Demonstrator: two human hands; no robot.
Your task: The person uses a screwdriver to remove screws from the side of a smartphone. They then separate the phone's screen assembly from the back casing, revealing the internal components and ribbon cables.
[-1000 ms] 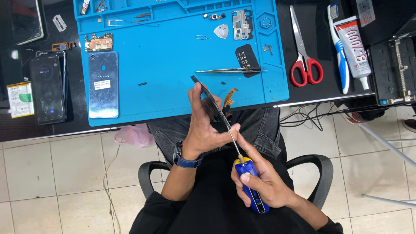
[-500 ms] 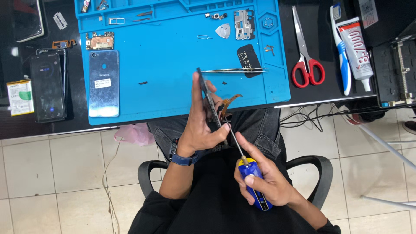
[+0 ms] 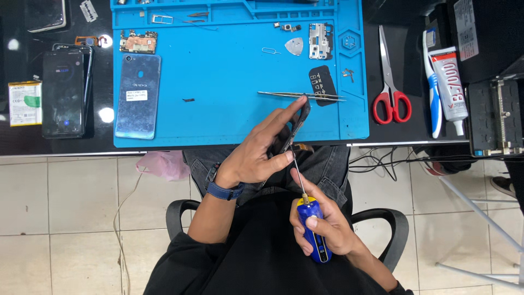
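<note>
My left hand point(image 3: 261, 152) grips a dark phone frame point(image 3: 295, 124) edge-on, tilted upright over my lap at the near edge of the blue work mat point(image 3: 229, 71). My right hand point(image 3: 323, 224) holds a screwdriver with a blue and yellow handle point(image 3: 314, 232). Its thin shaft point(image 3: 298, 176) points up into the lower end of the phone frame. A blue watch sits on my left wrist point(image 3: 224, 190).
On the mat lie tweezers point(image 3: 300, 96), a blue phone back cover point(image 3: 137, 95), a circuit board point(image 3: 138, 41), a pick and small parts. A black phone point(image 3: 63, 93) and battery point(image 3: 24, 102) sit left; red scissors point(image 3: 389, 82), toothbrush and glue tube sit right.
My left hand has turned the phone frame more upright and lifted it toward the mat's edge. My right hand with the screwdriver has shifted slightly, its tip staying at the frame.
</note>
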